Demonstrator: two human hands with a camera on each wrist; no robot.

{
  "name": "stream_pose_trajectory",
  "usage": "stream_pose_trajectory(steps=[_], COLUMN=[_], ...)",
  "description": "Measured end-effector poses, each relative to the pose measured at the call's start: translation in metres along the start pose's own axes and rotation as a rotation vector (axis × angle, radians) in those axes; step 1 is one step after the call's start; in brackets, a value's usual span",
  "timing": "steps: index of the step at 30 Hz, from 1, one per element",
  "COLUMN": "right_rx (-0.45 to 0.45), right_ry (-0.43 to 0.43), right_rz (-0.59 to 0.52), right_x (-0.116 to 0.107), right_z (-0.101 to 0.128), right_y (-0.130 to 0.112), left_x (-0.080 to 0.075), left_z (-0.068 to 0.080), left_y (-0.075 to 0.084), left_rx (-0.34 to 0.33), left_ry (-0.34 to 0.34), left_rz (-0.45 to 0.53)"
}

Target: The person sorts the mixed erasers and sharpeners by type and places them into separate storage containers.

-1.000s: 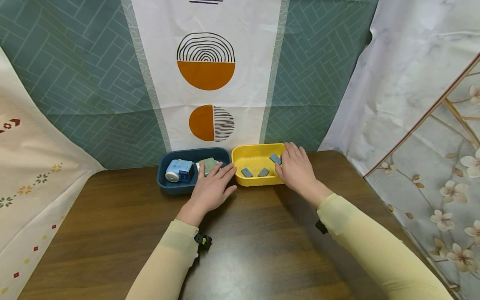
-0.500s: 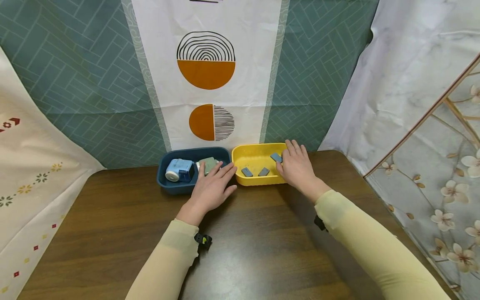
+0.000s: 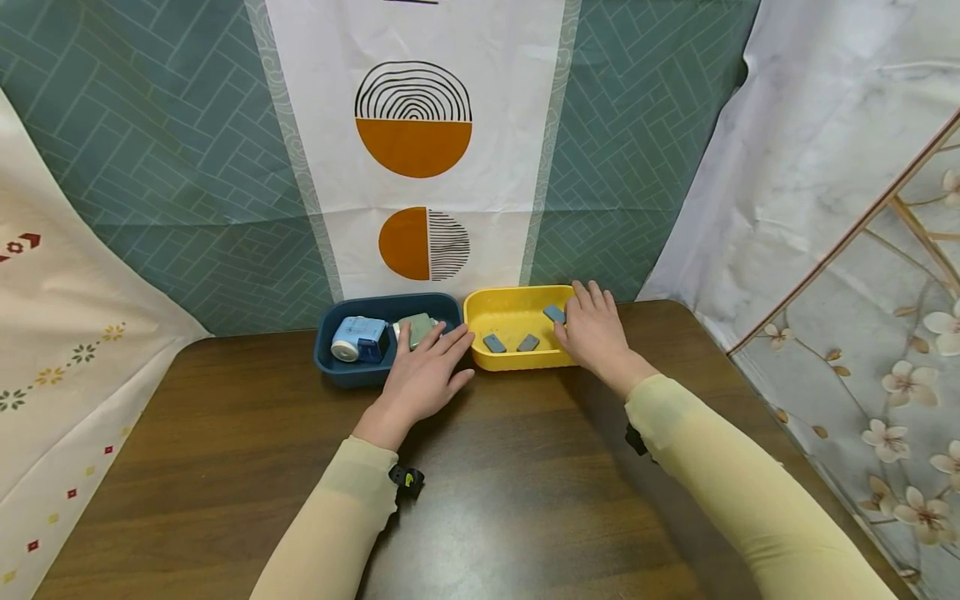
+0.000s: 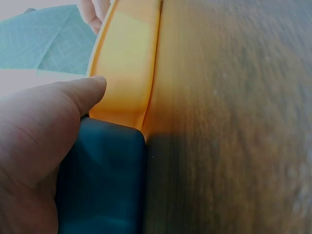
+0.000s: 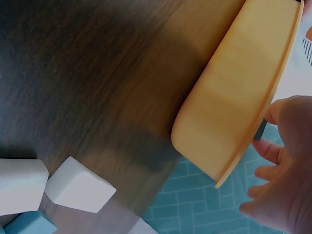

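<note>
My right hand (image 3: pixel 596 335) pinches a small blue-grey rectangular piece (image 3: pixel 554 313) between thumb and finger, over the right end of the yellow tray (image 3: pixel 510 297). The right wrist view shows the piece (image 5: pixel 261 129) as a dark sliver beside the tray's rim. Two similar grey pieces, one on the left (image 3: pixel 493 343) and one on the right (image 3: pixel 528 342), lie on the yellow floor. My left hand (image 3: pixel 423 379) lies over the front right corner of the navy tray (image 3: pixel 347 379), its fingers extended. In the left wrist view its thumb (image 4: pixel 90 92) reaches along where the trays meet.
Inside the navy tray are a light blue toy camera-like object (image 3: pixel 360 339) and a green one (image 3: pixel 416 330), partly covered by my left fingers. A patterned cloth (image 3: pixel 420 250) hangs behind the trays. Pale blocks (image 5: pixel 80 186) lie on the wooden table (image 3: pixel 510 483) in the right wrist view.
My right hand has shifted slightly with the pinched piece, and its forearm has drifted a little left. The left hand and both trays stay in place.
</note>
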State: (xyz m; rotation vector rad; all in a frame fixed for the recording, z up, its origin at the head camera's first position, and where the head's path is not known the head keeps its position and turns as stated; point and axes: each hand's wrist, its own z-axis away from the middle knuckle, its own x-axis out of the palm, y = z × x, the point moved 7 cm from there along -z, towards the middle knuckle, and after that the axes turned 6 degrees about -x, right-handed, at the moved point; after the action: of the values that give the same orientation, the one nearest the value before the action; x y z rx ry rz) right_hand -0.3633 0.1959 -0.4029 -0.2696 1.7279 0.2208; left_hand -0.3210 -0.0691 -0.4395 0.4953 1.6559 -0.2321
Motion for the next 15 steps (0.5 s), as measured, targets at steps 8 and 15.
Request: stream_pose_trajectory(steps=[8,15], right_rx=[0.033,0.041], right_ry=[-0.025,-0.031], right_rz=[-0.018,-0.024], right_x=[0.0058,0.0074], right_z=[-0.0035,-0.0049], right_y=[0.0007,0.0002], left_x=[-0.0001,-0.0014], left_z=[-0.0004,0.0002], left_y=[-0.0002,0.0007], left_rx=[-0.003,0.0], left_ry=[-0.004,0.0], left_rz=[-0.008,-0.008])
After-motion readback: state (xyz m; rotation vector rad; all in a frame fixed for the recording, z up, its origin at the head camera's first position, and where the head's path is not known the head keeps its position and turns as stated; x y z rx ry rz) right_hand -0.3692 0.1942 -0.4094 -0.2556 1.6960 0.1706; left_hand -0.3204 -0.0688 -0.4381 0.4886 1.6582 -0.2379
